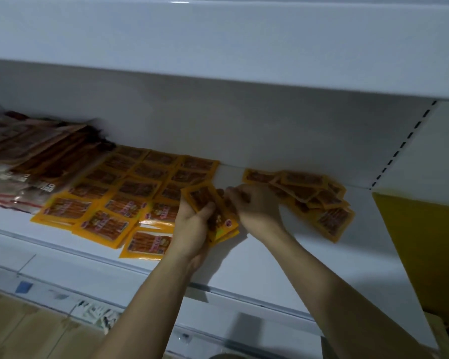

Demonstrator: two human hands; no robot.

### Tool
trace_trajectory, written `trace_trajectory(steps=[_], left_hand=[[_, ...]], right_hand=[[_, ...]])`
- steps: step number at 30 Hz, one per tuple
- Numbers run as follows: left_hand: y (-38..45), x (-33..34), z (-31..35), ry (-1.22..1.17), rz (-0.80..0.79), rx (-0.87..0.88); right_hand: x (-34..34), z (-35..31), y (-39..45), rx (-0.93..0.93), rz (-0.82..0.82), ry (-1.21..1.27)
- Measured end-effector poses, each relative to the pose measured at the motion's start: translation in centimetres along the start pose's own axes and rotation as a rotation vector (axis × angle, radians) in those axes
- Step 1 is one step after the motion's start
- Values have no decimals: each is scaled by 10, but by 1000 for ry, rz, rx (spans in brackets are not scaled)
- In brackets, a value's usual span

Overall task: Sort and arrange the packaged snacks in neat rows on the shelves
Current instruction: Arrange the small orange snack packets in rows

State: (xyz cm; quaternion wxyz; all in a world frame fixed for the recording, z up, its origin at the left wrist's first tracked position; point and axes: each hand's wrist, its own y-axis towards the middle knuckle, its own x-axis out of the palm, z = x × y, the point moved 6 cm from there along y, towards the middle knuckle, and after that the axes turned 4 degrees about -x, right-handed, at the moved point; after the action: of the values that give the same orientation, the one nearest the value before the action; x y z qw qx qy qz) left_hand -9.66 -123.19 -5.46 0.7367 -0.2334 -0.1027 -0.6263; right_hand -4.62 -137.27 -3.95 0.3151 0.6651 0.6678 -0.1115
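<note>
The left hand (192,229) grips a small stack of orange snack packets (213,211), squared up for laying beside the 3 neat rows (130,193) on the shelf (257,265). The right hand (254,206) curls over the stack's top packet, probably feeding from the loose pile (311,198) just beside it.

Snack packets (106,225) orange-yellow, brown-red centre print; left packs (29,161) brown-maroon; shelf (257,263) white; side panel (423,244) mustard yellow.

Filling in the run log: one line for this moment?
left hand: holds yellow packet stack | right hand: at stack, grip unclear | rows left | loose pile right
</note>
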Motion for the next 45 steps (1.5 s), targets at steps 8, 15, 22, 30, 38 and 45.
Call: trace_trajectory(steps=[8, 15, 22, 30, 38, 45], left_hand=[[-3, -58, 33, -3, 139, 18], [-7, -56, 26, -48, 92, -15], [11, -2, -6, -147, 18, -78], [33, 40, -34, -139, -96, -139], [27, 56, -66, -400, -170, -409], [31, 52, -74, -406, -148, -405]], right_hand=[[37, 18, 26, 20, -406, -566], [21, 26, 22, 47, -143, -216], [14, -13, -24, -121, -79, -150], [-55, 10, -38, -40, -32, 140], [-101, 106, 16, 152, -208, -665], [-92, 108, 54, 149, -313, -755]])
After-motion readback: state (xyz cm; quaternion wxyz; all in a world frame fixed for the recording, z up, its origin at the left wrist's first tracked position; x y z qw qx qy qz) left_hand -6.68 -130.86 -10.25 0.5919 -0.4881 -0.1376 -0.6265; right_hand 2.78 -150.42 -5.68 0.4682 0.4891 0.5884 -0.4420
